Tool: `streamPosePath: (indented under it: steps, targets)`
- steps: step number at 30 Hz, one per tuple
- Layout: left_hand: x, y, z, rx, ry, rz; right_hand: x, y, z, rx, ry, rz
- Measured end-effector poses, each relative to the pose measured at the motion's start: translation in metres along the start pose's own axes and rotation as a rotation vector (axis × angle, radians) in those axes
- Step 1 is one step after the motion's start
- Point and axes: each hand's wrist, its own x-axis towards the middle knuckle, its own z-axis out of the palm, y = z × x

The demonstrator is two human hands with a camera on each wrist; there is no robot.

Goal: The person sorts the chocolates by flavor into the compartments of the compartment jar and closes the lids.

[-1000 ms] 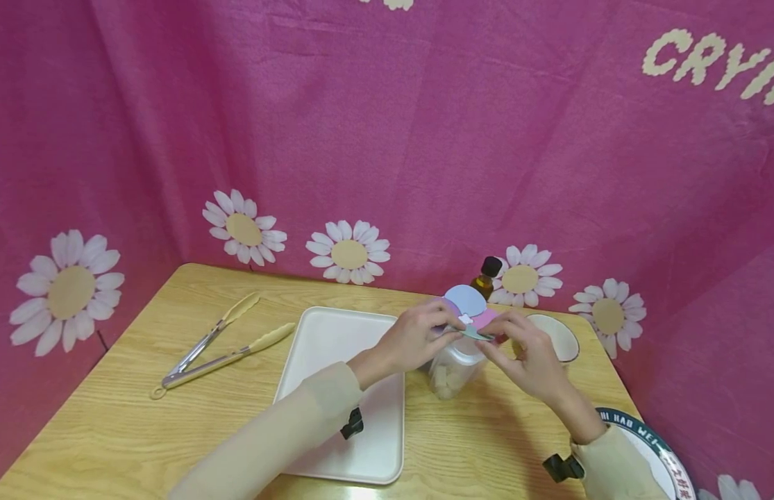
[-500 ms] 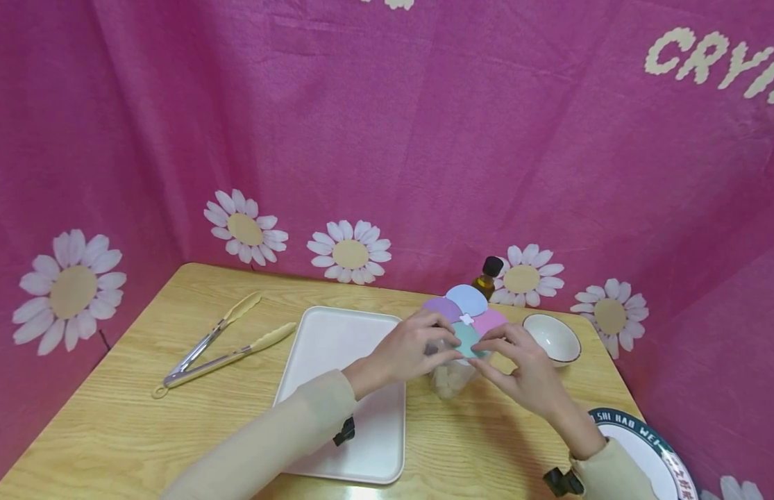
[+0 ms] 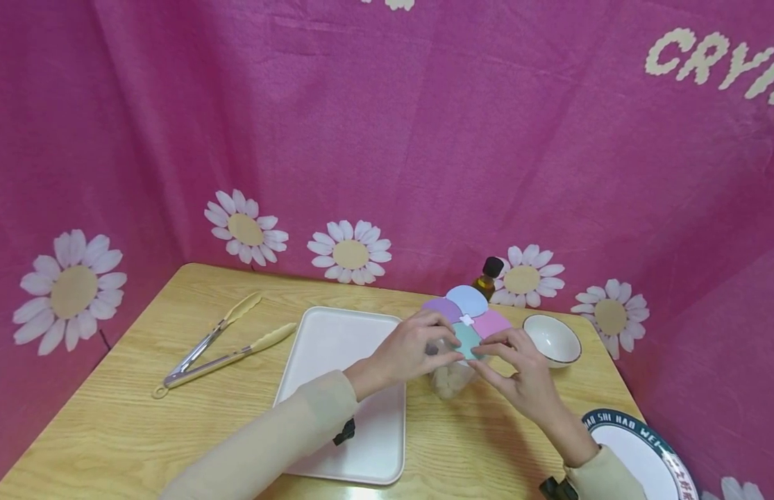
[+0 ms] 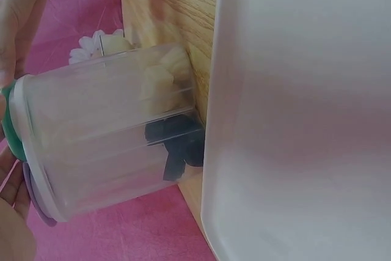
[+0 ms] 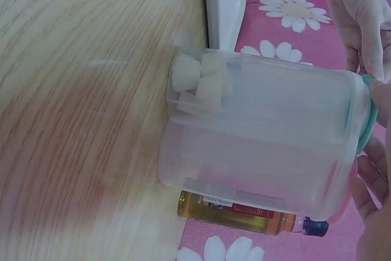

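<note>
A clear plastic storage jar (image 4: 91, 132) with compartments stands on the wooden table between both hands. Its lid has four petal-like flaps, and the green flap (image 3: 466, 339) lies flat at the near side. My left hand (image 3: 414, 346) pinches the left edge of this flap, thumb toward its front. On the opposite edge, my right hand (image 3: 518, 361) holds it with thumb and fingers. Pale chunks (image 5: 204, 80) sit at the bottom of one compartment, and dark pieces (image 4: 177, 142) in another. The purple flap (image 3: 441, 307), blue flap (image 3: 466, 300) and pink flap (image 3: 491, 323) lie flat too.
A white tray (image 3: 343, 444) lies left of the jar, under my left forearm. Farther left are opened tongs (image 3: 205, 364). Behind the jar stands a dark-capped bottle (image 3: 486, 278). A white bowl (image 3: 552, 340) sits to the right, and a green-rimmed plate (image 3: 636, 451) lies at the right front.
The green flap, raised and seen nearly edge-on at first, now lies flat on the jar. Both hands have come down with it. Over the last half second they have barely moved.
</note>
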Motion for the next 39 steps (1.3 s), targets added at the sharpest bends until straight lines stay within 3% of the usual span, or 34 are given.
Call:
streamPosePath:
  steps: [9,15,24,32,35,39]
  targets:
    - [0.000,0.004,-0.001,0.013,-0.022,-0.014,-0.002,0.000,0.001,0.001,0.030,-0.022]
    - [-0.001,0.003,0.000,0.028,-0.006,0.016,-0.002,-0.001,0.001,-0.004,0.050,-0.046]
    - [-0.001,0.004,-0.001,0.023,-0.033,0.021,-0.005,-0.004,-0.002,-0.006,0.017,-0.009]
    - [-0.004,0.006,-0.018,-0.025,-0.176,-0.074,0.000,-0.010,-0.010,-0.003,-0.079,0.012]
    - [-0.007,0.008,-0.026,-0.020,-0.175,-0.097,0.004,-0.018,-0.013,-0.028,-0.115,0.026]
    - [-0.016,0.012,-0.040,-0.011,-0.119,-0.120,0.009,-0.032,-0.013,-0.077,-0.130,0.044]
